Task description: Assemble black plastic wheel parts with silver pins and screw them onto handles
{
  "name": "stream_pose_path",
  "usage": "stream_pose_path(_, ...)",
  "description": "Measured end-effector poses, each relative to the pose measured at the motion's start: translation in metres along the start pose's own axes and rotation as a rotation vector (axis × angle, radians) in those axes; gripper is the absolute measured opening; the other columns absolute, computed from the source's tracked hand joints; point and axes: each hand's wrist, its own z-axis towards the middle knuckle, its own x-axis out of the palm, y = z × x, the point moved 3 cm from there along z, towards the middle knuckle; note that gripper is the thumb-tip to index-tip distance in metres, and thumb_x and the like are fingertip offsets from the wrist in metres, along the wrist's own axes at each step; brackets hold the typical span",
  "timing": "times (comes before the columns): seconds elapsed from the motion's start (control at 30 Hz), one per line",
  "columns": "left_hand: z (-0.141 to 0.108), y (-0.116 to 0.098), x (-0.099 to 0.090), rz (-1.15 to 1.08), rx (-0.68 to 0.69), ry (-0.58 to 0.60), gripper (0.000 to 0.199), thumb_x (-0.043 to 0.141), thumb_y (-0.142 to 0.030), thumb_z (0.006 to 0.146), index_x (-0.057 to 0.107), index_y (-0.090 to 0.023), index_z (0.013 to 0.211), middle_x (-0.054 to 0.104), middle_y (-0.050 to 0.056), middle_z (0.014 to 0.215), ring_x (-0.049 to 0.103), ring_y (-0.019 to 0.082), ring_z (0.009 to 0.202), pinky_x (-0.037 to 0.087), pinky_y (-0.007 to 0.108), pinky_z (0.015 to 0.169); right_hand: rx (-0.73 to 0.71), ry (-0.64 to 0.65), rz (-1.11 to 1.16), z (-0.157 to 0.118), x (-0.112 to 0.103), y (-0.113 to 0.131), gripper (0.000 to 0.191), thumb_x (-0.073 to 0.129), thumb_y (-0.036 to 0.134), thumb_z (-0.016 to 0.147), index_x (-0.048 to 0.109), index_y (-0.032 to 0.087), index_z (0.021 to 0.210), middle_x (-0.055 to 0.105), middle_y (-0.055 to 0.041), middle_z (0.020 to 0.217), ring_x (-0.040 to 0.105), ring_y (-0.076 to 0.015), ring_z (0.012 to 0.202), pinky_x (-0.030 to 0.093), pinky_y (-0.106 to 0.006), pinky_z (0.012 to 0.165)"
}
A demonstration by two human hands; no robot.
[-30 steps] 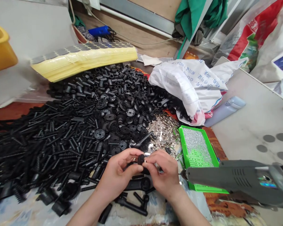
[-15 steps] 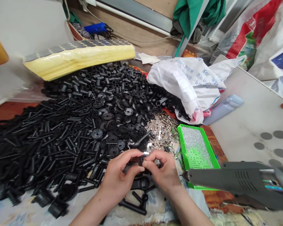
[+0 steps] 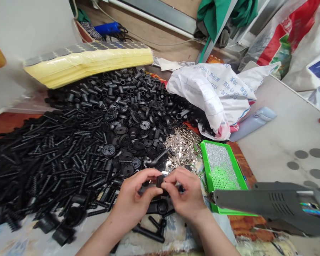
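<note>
My left hand (image 3: 137,193) and my right hand (image 3: 185,190) meet at the front of the bench, thumbs and forefingers pinched on one small black plastic part (image 3: 160,181). Fingertips cover much of it, so its full shape is hidden. Below the hands lie a black crank handle (image 3: 158,207) and another black handle (image 3: 149,233), with a short ribbed black rod (image 3: 154,223) between. Just beyond my fingers, a black lever-like piece (image 3: 160,157) rests against a heap of small metal pieces (image 3: 182,145).
Ribbed black rods (image 3: 56,153), black discs (image 3: 133,131) and short black tubes (image 3: 117,85) are heaped left and behind. At right stand a green tray (image 3: 206,170) of small silver parts and a grey power screwdriver (image 3: 266,201). A white sack (image 3: 210,92) lies behind.
Both hands keep their pinch on the small black part, almost in the same place. The view has shifted slightly.
</note>
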Motion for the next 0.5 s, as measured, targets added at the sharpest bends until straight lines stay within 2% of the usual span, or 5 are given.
stream_pose_path(0.1, 0.0, 0.001, -0.002, -0.052, -0.049, 0.028, 0.021, 0.066, -0.018, 0.069, 0.068, -0.02, 0.09, 0.072, 0.004, 0.088, 0.066, 0.02, 0.083, 0.053, 0.028, 0.071, -0.046, 0.0, 0.001, 0.0, -0.001, 0.002, 0.016, 0.06, 0.014, 0.08, 0.058, 0.018, 0.065, 0.062, -0.0007, 0.063, 0.056, -0.0143, 0.062, 0.044, -0.028, 0.061)
stream_pose_path(0.27, 0.005, 0.0, 0.0, -0.185, -0.085, 0.129, 0.022, 0.065, -0.02, 0.07, 0.063, -0.018, 0.091, 0.071, 0.003, 0.082, 0.066, 0.02, 0.078, 0.053, 0.028, 0.068, 0.111, -0.014, 0.071, 0.001, -0.002, -0.004, 0.017, 0.064, 0.019, 0.08, 0.06, 0.02, 0.063, 0.062, 0.0014, 0.061, 0.057, -0.0131, 0.057, 0.045, -0.026, 0.057)
stream_pose_path(0.43, 0.009, -0.006, 0.0, -0.008, 0.0, 0.084, 0.02, 0.065, -0.022, 0.07, 0.064, -0.018, 0.09, 0.071, 0.004, 0.085, 0.066, 0.02, 0.08, 0.051, 0.028, 0.068, -0.11, -0.006, -0.085, 0.002, -0.002, 0.001, 0.012, 0.059, 0.017, 0.082, 0.062, 0.02, 0.071, 0.067, -0.0023, 0.07, 0.06, -0.0158, 0.067, 0.047, -0.03, 0.066)
stream_pose_path(0.5, 0.008, -0.01, 0.0, -0.045, -0.004, 0.098, 0.018, 0.064, -0.022, 0.071, 0.063, -0.018, 0.089, 0.07, 0.004, 0.083, 0.065, 0.02, 0.077, 0.051, 0.027, 0.065, -0.077, -0.009, -0.062, 0.003, -0.003, 0.001, 0.013, 0.059, 0.018, 0.082, 0.062, 0.02, 0.069, 0.067, -0.0017, 0.068, 0.059, -0.0153, 0.065, 0.048, -0.03, 0.065)
